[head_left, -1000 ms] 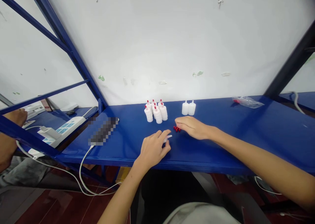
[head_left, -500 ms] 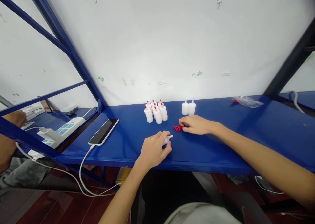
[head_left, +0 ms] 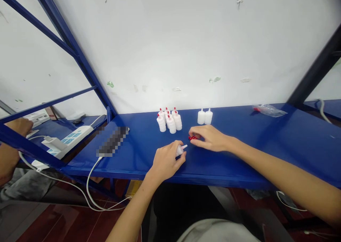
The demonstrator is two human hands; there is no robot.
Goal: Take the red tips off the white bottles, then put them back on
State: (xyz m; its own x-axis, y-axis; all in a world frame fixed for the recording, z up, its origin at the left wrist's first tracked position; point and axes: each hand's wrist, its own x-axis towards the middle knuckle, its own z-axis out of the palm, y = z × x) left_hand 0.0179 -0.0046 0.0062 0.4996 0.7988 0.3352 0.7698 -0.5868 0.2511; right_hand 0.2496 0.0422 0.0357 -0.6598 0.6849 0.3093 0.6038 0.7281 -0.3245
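You're clamping one bottle [head_left: 179, 150] in your left hand [head_left: 166, 158], holding your right hand [head_left: 210, 137] parted around several caps [head_left: 192, 138], seven capped bottles [head_left: 172, 125] standing far, left of two bare bottles [head_left: 208, 118].

PLACE: likely workshop | blue workbench [head_left: 138, 142] | metal frame [head_left: 82, 62] | power strip [head_left: 80, 133] | co-worker's arm [head_left: 7, 160] alongside

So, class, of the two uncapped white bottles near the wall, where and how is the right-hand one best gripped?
Probably around the body of the right-hand bottle, pinched front to back, coming from the right: it stands upright, its narrow nozzle offers less to hold than the broad body, and the other uncapped bottle crowds its left side.
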